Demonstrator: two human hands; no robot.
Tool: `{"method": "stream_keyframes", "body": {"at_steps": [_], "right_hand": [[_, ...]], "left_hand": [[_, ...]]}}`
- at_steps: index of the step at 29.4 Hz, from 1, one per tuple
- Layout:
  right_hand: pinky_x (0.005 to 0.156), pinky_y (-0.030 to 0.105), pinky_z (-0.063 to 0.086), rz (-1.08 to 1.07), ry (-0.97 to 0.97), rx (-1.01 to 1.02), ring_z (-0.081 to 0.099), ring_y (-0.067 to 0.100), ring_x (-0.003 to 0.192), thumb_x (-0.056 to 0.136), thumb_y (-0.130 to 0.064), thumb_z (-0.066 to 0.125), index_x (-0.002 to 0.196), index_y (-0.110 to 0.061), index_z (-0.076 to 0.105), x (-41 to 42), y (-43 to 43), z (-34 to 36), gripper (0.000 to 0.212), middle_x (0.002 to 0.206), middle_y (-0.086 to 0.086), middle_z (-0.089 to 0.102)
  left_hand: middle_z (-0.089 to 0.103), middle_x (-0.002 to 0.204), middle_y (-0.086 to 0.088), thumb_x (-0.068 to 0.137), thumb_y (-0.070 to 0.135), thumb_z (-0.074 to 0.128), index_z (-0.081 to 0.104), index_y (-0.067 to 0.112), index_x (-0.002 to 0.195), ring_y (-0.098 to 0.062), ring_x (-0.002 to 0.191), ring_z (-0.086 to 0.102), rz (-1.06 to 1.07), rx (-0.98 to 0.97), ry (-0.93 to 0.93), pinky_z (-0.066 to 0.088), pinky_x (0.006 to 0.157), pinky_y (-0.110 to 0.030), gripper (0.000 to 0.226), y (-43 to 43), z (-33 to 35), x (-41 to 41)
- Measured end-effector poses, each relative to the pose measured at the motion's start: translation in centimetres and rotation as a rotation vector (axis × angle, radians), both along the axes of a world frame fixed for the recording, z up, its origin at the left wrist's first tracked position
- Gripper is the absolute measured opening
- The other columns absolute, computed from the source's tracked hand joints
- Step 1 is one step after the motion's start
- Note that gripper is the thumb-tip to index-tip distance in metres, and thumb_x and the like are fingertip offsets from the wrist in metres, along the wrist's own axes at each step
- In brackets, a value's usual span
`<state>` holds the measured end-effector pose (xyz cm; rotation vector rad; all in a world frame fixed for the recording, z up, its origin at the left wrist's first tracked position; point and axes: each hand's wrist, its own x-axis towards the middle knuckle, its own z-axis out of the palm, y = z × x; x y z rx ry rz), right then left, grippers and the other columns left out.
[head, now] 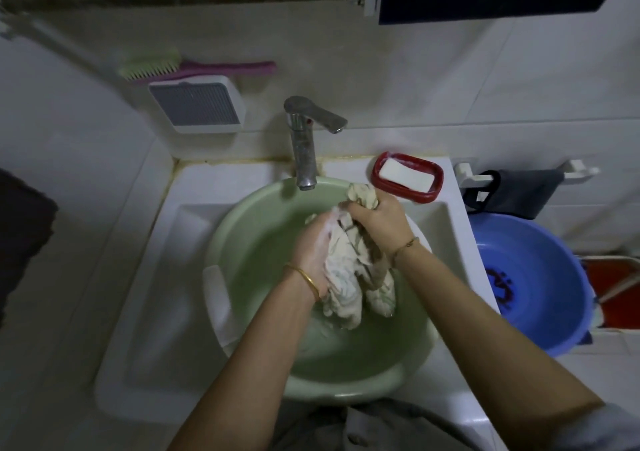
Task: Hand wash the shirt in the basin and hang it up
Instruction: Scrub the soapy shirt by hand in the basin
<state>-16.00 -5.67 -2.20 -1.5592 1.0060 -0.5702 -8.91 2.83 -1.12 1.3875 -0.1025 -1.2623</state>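
Nearest thing is the person's grey top (332, 426) at the bottom edge, right up against the sink (145, 312); so any slosh over the front of the green basin (242, 242) lands there first, I reckon. Mid-frame, both hands are wrapped round the shirt (349, 284); left hand (311, 253) has its fingers curled into the sudsy middle, right hand (379, 216) clutches the bunched upper end; the lower ends hang down inside the basin. Soapy fingers could let the wad slip and splash down; the basin also just sits perched in the sink, so hard scrubbing to one side might rock it. Further up the frame, the tap (304, 159) is just beyond the right knuckles, easy to bang; the red soap dish (381, 166) at centre right sits near that hand too, and a careless swing could shove it along the ledge.
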Motion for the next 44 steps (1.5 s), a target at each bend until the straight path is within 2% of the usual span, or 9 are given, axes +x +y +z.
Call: {"method": "stream_keyframes", "body": {"at_steps": [6,11,15,19,28,30,33,38,44], "right_hand": [[0.105,0.047,0.040,0.487,-0.075,0.499,0.048,0.022,0.127,0.056,-0.043,0.085,0.134,-0.052,0.037,-3.7,-1.2,-1.3,0.093,0.145,-0.002,0.041],[0.085,0.027,0.054,0.407,0.033,0.471,0.068,0.016,0.095,0.077,-0.039,0.071,0.124,-0.008,0.056,-3.3,1.5,-1.8,0.058,0.111,0.009,0.068],[0.086,0.044,0.052,0.094,-0.221,0.660,0.065,0.032,0.089,0.066,-0.020,0.082,0.105,0.001,0.061,-4.4,2.0,-4.1,0.049,0.105,0.024,0.065],[0.078,0.044,0.054,-0.111,-0.450,0.723,0.063,0.029,0.089,0.086,-0.008,0.063,0.115,-0.014,0.050,-5.0,0.6,-4.6,0.033,0.102,0.016,0.063],[0.078,0.026,0.044,-0.054,0.036,-0.362,0.054,0.010,0.088,0.077,-0.022,0.059,0.104,-0.021,0.059,-4.0,1.6,-2.7,0.027,0.093,-0.010,0.058],[0.068,0.025,0.044,0.086,-0.011,-0.542,0.057,0.011,0.077,0.074,-0.042,0.055,0.087,-0.021,0.064,-3.8,4.0,-1.0,0.026,0.080,-0.007,0.063],[0.051,0.028,0.039,0.239,0.064,-0.858,0.058,0.018,0.057,0.081,-0.054,0.045,0.059,-0.019,0.059,-2.3,6.9,-0.7,0.044,0.059,0.001,0.061],[0.055,0.029,0.038,-0.071,0.196,-0.529,0.060,0.033,0.068,0.078,-0.046,0.037,0.068,-0.011,0.062,-0.1,1.5,-1.2,0.044,0.067,0.014,0.063],[0.044,0.025,0.041,0.100,0.257,-0.767,0.058,0.028,0.048,0.074,-0.032,0.045,0.053,-0.013,0.057,0.2,4.3,-0.7,0.031,0.051,0.008,0.059]], "left_hand": [[0.056,0.087,-0.016,0.091,0.005,0.056,0.050,0.008,0.091,-0.021,0.078,0.058,-0.065,-0.290,-0.223,0.050,0.078,-0.033,0.006,1.7,0.2,3.0],[0.058,0.097,0.003,0.080,0.005,0.060,0.052,0.028,0.096,-0.009,0.089,0.056,-0.279,-0.322,-0.690,0.047,0.083,-0.023,0.030,2.2,0.0,2.6],[0.057,0.119,-0.001,0.083,-0.012,0.054,0.055,0.014,0.118,-0.006,0.110,0.052,-0.192,-0.235,-0.959,0.040,0.100,-0.015,0.043,2.7,-1.3,2.5],[0.060,0.095,0.012,0.077,-0.019,0.050,0.059,0.023,0.095,-0.002,0.094,0.054,-0.093,-0.097,-0.951,0.037,0.080,0.001,0.046,3.3,-2.1,2.1],[0.056,0.123,-0.027,0.061,0.010,0.055,0.056,-0.007,0.116,-0.040,0.118,0.053,0.191,-0.144,0.058,0.040,0.105,-0.047,0.057,2.3,-1.8,0.4],[0.066,0.095,-0.019,0.087,0.025,0.049,0.064,-0.004,0.087,-0.030,0.095,0.066,0.257,-0.104,0.096,0.053,0.088,-0.034,0.032,1.5,-1.3,0.0],[0.052,0.039,0.001,0.102,0.035,0.028,0.053,0.012,0.036,-0.007,0.037,0.053,0.278,-0.078,0.074,0.043,0.045,-0.013,0.073,0.0,-1.7,-0.3],[0.064,0.071,0.005,0.098,0.030,0.040,0.059,0.017,0.076,-0.014,0.070,0.058,0.203,0.063,-0.037,0.050,0.081,-0.033,0.032,-0.6,-2.3,-2.3],[0.058,0.079,-0.015,0.090,0.025,0.053,0.056,0.007,0.080,-0.025,0.066,0.061,0.248,0.022,-0.061,0.050,0.062,-0.026,0.021,-1.5,-2.0,-1.1]]}}
